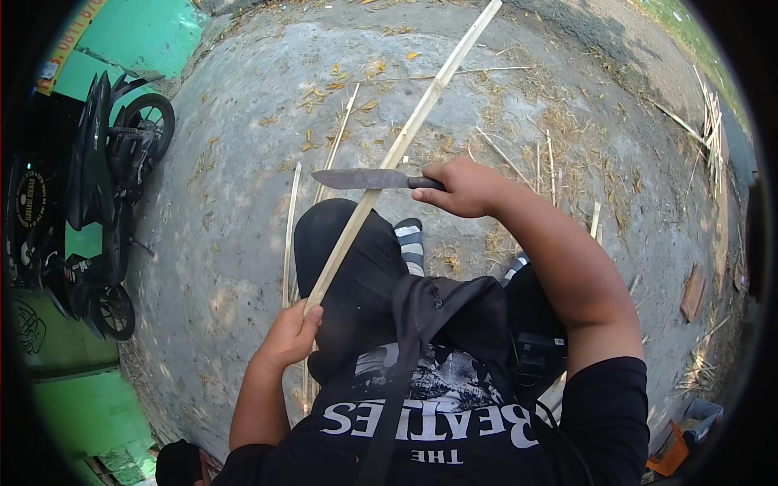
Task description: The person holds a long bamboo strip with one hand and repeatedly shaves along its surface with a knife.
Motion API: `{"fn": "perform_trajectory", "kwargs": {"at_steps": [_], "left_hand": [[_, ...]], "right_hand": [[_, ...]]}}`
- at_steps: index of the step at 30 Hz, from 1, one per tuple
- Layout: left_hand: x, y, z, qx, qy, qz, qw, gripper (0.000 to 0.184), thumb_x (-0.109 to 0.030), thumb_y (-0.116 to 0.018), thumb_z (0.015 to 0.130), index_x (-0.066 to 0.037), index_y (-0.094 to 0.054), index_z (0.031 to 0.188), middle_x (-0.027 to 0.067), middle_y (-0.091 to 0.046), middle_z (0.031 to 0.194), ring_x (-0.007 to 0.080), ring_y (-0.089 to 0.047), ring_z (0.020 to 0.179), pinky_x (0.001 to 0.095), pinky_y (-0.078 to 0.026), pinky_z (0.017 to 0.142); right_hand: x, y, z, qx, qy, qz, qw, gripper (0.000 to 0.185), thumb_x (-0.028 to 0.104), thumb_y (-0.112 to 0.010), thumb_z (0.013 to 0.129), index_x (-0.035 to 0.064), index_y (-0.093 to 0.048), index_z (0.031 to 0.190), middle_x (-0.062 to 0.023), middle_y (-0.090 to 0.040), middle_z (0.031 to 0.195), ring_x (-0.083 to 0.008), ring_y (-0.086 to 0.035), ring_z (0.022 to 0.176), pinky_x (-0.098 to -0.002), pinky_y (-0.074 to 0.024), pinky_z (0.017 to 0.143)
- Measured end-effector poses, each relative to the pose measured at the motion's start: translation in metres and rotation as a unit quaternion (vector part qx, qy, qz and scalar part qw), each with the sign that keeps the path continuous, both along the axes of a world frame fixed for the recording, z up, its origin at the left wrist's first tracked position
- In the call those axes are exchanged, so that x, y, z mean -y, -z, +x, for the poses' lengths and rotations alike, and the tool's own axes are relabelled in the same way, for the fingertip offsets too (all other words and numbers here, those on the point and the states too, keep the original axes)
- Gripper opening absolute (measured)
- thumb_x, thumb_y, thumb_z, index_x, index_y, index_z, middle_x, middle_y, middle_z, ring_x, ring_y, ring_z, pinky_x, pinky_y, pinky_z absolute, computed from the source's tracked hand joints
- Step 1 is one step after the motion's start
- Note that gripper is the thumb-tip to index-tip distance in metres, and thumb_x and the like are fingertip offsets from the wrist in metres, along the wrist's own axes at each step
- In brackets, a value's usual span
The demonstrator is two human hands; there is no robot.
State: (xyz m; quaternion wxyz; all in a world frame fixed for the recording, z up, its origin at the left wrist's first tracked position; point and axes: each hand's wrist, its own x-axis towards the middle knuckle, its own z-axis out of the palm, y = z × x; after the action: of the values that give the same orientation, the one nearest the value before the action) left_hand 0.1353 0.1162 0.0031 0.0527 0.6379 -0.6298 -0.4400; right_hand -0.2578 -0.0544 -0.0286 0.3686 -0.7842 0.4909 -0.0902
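Note:
A long pale strip, likely bamboo or wood (pixel 403 144), slants from my lap up toward the top of the view. My left hand (pixel 293 334) is closed round its lower end, beside my knee. In my right hand (pixel 462 187) is the dark handle of a knife (pixel 362 179). Its broad blade lies across the strip, around the strip's middle, with the tip pointing left. The blade seems to touch the strip just above my raised knee. My fingers hide most of the handle.
Thin strips (pixel 292 227) lie on the concrete ground (pixel 227 267) around my legs, among dry leaves and shavings. A bundle of sticks (pixel 713 134) rests at the far right, near a wood block (pixel 693 292). A motorcycle (pixel 101 162) stands at the left by a green wall.

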Motion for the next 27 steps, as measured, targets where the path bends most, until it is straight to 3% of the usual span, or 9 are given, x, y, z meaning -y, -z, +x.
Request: {"fn": "perform_trajectory", "kwargs": {"at_steps": [6, 10, 13, 14, 16, 20, 22, 26, 27], "left_hand": [[0.005, -0.005, -0.001, -0.011, 0.001, 0.008, 1.000, 0.051, -0.047, -0.050, 0.108, 0.001, -0.062, 0.094, 0.0093, -0.064, 0.076, 0.0211, -0.062, 0.071, 0.0365, -0.051, 0.069], [0.005, -0.007, 0.000, -0.024, -0.029, 0.067, 0.997, 0.052, -0.047, -0.050, 0.109, 0.000, -0.061, 0.091, 0.0064, -0.062, 0.074, 0.0183, -0.059, 0.070, 0.0351, -0.050, 0.068], [0.006, -0.003, 0.003, -0.020, 0.002, 0.034, 0.999, 0.051, -0.046, -0.049, 0.109, 0.000, -0.061, 0.090, 0.0065, -0.062, 0.075, 0.0181, -0.059, 0.070, 0.0348, -0.050, 0.068], [0.004, -0.003, 0.005, -0.022, -0.002, 0.038, 0.999, 0.051, -0.045, -0.049, 0.109, 0.000, -0.061, 0.090, 0.0065, -0.062, 0.075, 0.0180, -0.059, 0.070, 0.0349, -0.050, 0.068], [0.004, 0.000, 0.007, -0.030, -0.006, 0.043, 0.999, 0.050, -0.044, -0.049, 0.110, 0.000, -0.061, 0.090, 0.0064, -0.062, 0.075, 0.0180, -0.059, 0.070, 0.0350, -0.050, 0.068], [0.001, -0.009, 0.007, -0.038, 0.000, 0.050, 0.998, 0.048, -0.042, -0.050, 0.110, 0.000, -0.060, 0.089, 0.0058, -0.061, 0.074, 0.0167, -0.058, 0.070, 0.0340, -0.049, 0.067], [0.001, -0.004, 0.007, -0.061, -0.005, 0.045, 0.997, 0.047, -0.041, -0.050, 0.110, 0.000, -0.060, 0.088, 0.0053, -0.060, 0.073, 0.0161, -0.058, 0.069, 0.0336, -0.049, 0.066], [0.002, 0.002, 0.008, -0.072, -0.022, 0.053, 0.996, 0.045, -0.038, -0.052, 0.110, 0.000, -0.060, 0.088, 0.0047, -0.059, 0.072, 0.0159, -0.057, 0.067, 0.0337, -0.049, 0.065], [0.002, 0.002, 0.006, -0.071, -0.017, 0.036, 0.997, 0.044, -0.038, -0.052, 0.110, 0.000, -0.060, 0.089, 0.0054, -0.060, 0.071, 0.0166, -0.058, 0.067, 0.0341, -0.049, 0.064]], "right_hand": [[0.025, 0.017, -0.020, 0.021, 0.099, 0.048, 0.994, 0.063, 0.060, -0.054, 0.101, 0.0002, -0.071, 0.102, -0.0222, -0.070, 0.090, -0.0373, -0.070, 0.091, -0.0478, -0.0529, 0.082], [0.012, 0.003, -0.013, -0.001, 0.042, 0.003, 0.999, 0.062, 0.061, -0.052, 0.101, 0.0023, -0.070, 0.106, -0.0231, -0.071, 0.093, -0.0408, -0.069, 0.094, -0.0504, -0.0532, 0.084], [0.008, -0.003, -0.010, -0.038, -0.015, -0.028, 0.999, 0.061, 0.062, -0.051, 0.102, 0.0049, -0.069, 0.110, -0.0233, -0.072, 0.097, -0.0443, -0.068, 0.096, -0.0535, -0.0530, 0.085], [0.018, 0.008, -0.018, -0.047, 0.042, -0.065, 0.996, 0.062, 0.062, -0.050, 0.102, 0.0031, -0.070, 0.107, -0.0228, -0.071, 0.093, -0.0408, -0.070, 0.092, -0.0521, -0.0528, 0.083], [0.045, 0.025, -0.053, 0.050, 0.310, 0.047, 0.948, 0.062, 0.060, -0.051, 0.102, 0.0004, -0.070, 0.103, -0.0202, -0.070, 0.086, -0.0358, -0.069, 0.085, -0.0489, -0.0521, 0.079], [0.039, 0.042, -0.074, 0.061, 0.269, -0.021, 0.961, 0.061, 0.057, -0.053, 0.103, -0.0014, -0.069, 0.099, -0.0169, -0.067, 0.080, -0.0322, -0.068, 0.080, -0.0458, -0.0508, 0.074], [0.027, 0.003, -0.053, 0.064, 0.224, -0.033, 0.972, 0.059, 0.056, -0.053, 0.103, -0.0005, -0.070, 0.099, -0.0174, -0.068, 0.081, -0.0333, -0.068, 0.081, -0.0455, -0.0506, 0.074], [0.007, -0.007, -0.025, 0.000, 0.023, -0.031, 0.999, 0.059, 0.060, -0.056, 0.101, 0.0025, -0.071, 0.100, -0.0207, -0.069, 0.085, -0.0379, -0.069, 0.085, -0.0482, -0.0518, 0.077], [0.007, -0.005, -0.024, 0.016, 0.018, -0.024, 0.999, 0.062, 0.062, -0.055, 0.100, 0.0017, -0.071, 0.100, -0.0212, -0.070, 0.084, -0.0388, -0.070, 0.087, -0.0488, -0.0527, 0.079]]}}
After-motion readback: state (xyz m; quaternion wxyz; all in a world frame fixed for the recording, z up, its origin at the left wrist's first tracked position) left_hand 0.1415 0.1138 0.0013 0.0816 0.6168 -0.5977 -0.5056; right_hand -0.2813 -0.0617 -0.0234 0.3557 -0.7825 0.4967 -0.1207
